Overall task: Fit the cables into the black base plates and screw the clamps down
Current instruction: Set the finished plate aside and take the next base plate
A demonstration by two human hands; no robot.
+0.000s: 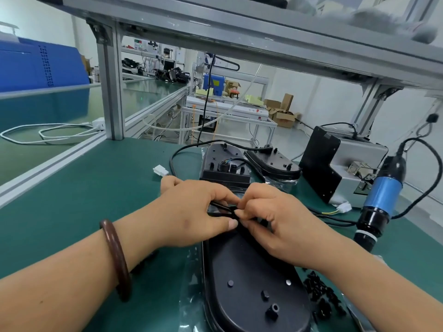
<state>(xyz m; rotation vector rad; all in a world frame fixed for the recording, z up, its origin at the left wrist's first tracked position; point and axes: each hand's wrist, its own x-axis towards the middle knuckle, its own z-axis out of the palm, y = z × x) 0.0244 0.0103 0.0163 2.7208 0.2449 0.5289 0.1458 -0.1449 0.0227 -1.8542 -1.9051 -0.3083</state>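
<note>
A black oval base plate (249,279) lies on clear plastic film in front of me on the green mat. My left hand (191,212) and my right hand (275,219) meet over its far end. Both pinch a black cable (219,207) between thumbs and fingertips; the spot where it meets the plate is hidden by my fingers. Two more black base plates (224,164) (273,161) lie beyond, the nearer one with a cable fitted. A blue electric screwdriver (381,200) hangs at the right. Small black clamps and screws (321,295) lie heaped right of the near plate.
A black-and-grey machine (335,164) stands at the back right. White connectors (160,170) (344,208) lie on the green mat (84,200). An aluminium frame post (111,92) rises at the left, with a shelf overhead. A white cable coil (48,134) lies on the left bench.
</note>
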